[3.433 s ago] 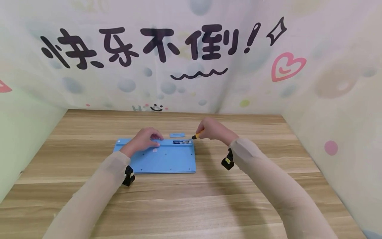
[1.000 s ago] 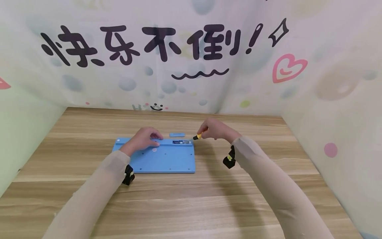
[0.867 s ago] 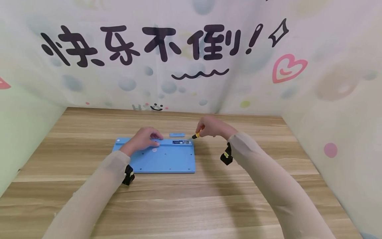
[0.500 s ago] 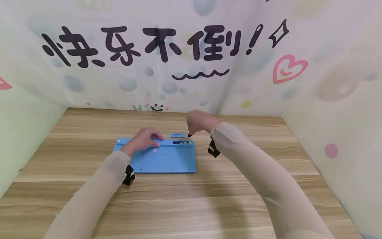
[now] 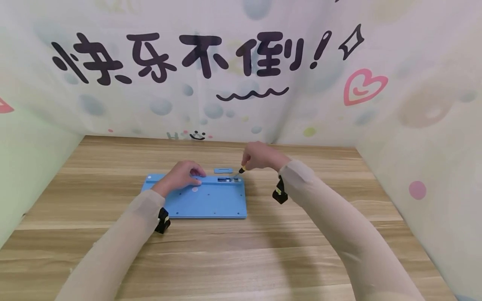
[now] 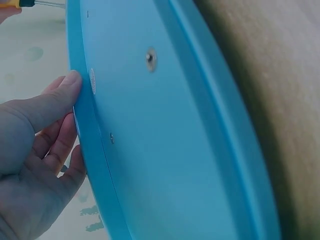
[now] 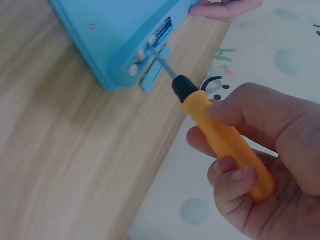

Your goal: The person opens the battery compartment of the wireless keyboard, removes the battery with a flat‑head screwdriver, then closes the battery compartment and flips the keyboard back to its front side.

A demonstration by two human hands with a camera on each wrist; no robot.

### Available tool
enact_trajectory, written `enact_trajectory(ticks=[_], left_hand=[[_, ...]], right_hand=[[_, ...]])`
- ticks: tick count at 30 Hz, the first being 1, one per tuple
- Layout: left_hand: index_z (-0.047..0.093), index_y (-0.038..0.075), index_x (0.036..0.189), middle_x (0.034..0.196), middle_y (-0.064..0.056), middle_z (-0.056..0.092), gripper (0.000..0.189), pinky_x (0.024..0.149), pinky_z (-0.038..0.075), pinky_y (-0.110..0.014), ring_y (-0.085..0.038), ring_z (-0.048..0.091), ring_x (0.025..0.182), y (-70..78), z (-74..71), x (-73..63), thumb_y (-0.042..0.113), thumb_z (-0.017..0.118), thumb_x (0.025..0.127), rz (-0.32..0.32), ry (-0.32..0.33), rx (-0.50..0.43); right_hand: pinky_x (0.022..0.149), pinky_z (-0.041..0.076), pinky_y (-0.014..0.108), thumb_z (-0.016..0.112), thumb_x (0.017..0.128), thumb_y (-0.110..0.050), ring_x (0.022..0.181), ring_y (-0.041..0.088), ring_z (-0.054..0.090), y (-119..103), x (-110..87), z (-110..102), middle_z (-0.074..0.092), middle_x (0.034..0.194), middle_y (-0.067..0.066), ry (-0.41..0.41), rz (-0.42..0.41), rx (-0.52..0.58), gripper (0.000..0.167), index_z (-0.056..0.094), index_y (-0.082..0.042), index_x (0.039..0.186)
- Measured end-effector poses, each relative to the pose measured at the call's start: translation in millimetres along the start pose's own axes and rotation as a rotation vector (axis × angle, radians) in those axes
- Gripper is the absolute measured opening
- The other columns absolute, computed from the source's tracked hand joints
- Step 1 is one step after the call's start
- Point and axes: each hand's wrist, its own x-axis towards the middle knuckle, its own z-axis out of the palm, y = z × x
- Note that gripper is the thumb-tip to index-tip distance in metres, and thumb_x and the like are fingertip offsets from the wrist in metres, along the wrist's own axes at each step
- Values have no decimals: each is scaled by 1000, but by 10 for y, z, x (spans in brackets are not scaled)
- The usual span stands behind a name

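Note:
A blue keyboard (image 5: 211, 202) lies underside up on the table, small screws dotted over its back. My left hand (image 5: 180, 175) grips its raised far edge. In the left wrist view the thumb (image 6: 70, 82) presses on that ridge, the other fingers behind it. My right hand (image 5: 260, 155) holds a screwdriver (image 7: 225, 142) by its yellow handle, slanting down. The tip reaches into the open battery compartment (image 5: 236, 180) at the far right corner, by the end of a dark battery (image 5: 224, 179).
Just beyond the keyboard lies the small blue battery cover (image 5: 223, 170). The wooden tabletop (image 5: 211, 255) runs back to a printed cloth backdrop (image 5: 241, 113) with black lettering. A pale side wall (image 5: 425, 159) stands at the right.
My right hand has moved left with the screwdriver, tilted it steeper, then come back slightly right. Its tip has shifted left inside the compartment. The left hand and keyboard stay put.

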Motion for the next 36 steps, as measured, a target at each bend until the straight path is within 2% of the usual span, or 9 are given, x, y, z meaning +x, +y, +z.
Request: enact_trajectory(ticks=[5,11,17,21,28,36], left_hand=[[68,0,99,99,-10,64,19,83,46,-40,-25,56,92,-5,-4,4,1,69,80,-11,-2,2],[68,0,99,99,-10,64,20,85,45,-41,-25,56,93,20,-14,-4,2,69,80,-11,2,9],[67,0,100,100,-10,64,20,85,45,-41,-25,56,93,32,-20,-14,1,69,80,-9,5,7],[67,1,99,100,-10,64,20,85,45,-41,-25,56,93,24,-16,-8,2,69,80,-7,-1,9],[67,1,98,100,-10,64,19,85,45,-41,-25,55,94,29,-29,-1,1,69,79,-10,-18,20],[66,1,100,101,-11,63,20,87,45,-41,-26,56,97,60,-38,32,0,68,80,-20,-53,31]], right_hand=[[61,47,26,62,78,1,70,16,55,229,-102,157,68,93,7,111,-69,127,19,73,-2,93],[66,48,27,58,80,1,78,18,55,415,-215,337,66,103,9,165,-67,280,23,71,-3,99],[71,49,28,58,80,1,87,18,57,445,-291,417,65,105,9,196,-48,350,24,70,-3,101],[73,49,30,59,82,-2,89,19,56,452,-324,447,64,106,8,195,-29,334,23,70,-5,102],[67,47,30,61,83,-7,82,19,54,468,-374,509,65,94,1,185,-35,246,20,70,-10,101],[66,47,28,66,81,-9,78,14,56,448,-424,585,64,86,-1,195,-6,195,19,70,-11,100]])
